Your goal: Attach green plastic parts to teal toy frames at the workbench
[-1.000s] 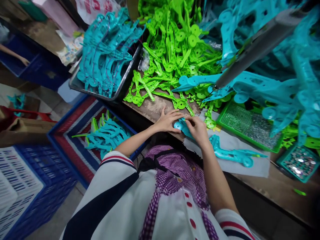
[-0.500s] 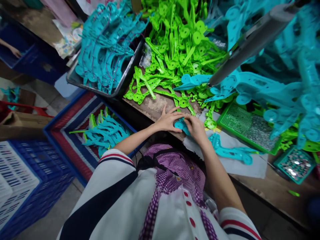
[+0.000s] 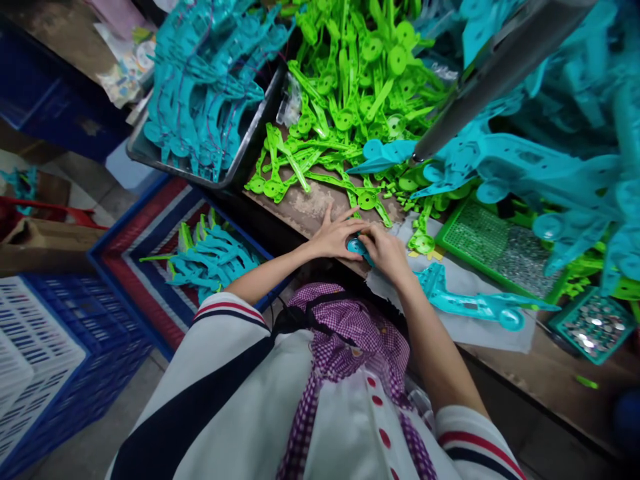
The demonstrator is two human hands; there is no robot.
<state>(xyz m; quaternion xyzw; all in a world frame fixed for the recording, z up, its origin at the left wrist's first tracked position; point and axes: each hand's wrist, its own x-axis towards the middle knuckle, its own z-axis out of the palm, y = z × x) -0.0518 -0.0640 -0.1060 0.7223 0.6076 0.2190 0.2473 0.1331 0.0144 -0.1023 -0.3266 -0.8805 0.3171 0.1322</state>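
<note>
My left hand (image 3: 336, 235) and my right hand (image 3: 384, 250) meet at the near edge of the workbench (image 3: 310, 207). Both are closed on a small teal plastic part (image 3: 357, 246) with a round disc end, which shows only between the fingers. Some left fingers are spread on the bench beside it. Just right of my right wrist lies another long teal part (image 3: 475, 305) on a grey cloth (image 3: 453, 283).
A heap of green plastic parts (image 3: 350, 93) covers the bench behind my hands. A metal tray of teal parts (image 3: 210, 100) stands at the left. A green tray of small screws (image 3: 500, 247) and a teal tray of discs (image 3: 595, 327) sit right. A blue crate with teal parts (image 3: 210, 260) stands below.
The view has shifted a little; my hands have stayed on the teal part and closed in tighter over it, hiding more of it.
</note>
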